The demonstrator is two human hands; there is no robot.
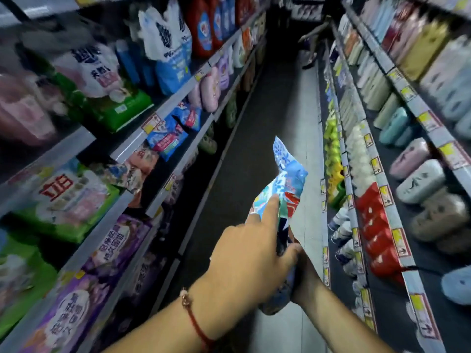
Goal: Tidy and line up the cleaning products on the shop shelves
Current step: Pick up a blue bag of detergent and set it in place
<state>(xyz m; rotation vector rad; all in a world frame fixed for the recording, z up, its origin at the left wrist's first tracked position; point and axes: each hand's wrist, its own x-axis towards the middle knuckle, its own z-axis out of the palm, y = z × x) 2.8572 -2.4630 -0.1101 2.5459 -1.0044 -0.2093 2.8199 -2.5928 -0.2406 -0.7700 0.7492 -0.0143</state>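
Note:
I hold a crumpled blue, white and red detergent bag (288,174) upright over the aisle, between the two shelf rows. My left hand (249,256), with a red cord bracelet on its wrist, pinches the bag from the left; its index finger lies stretched along the bag and its thumb presses the lower part. My right hand (304,276) grips the bag's dark lower end from underneath and is mostly hidden behind the left hand. Similar blue bags (168,138) lie untidily on the left shelf.
The left shelves (142,189) carry green packs (68,200), purple packs (109,250) and detergent bottles (204,29) higher up. The right shelves hold red packs (374,225) and wrapped paper rolls (418,179). The narrow aisle floor (254,149) runs ahead to a person (313,47) at the far end.

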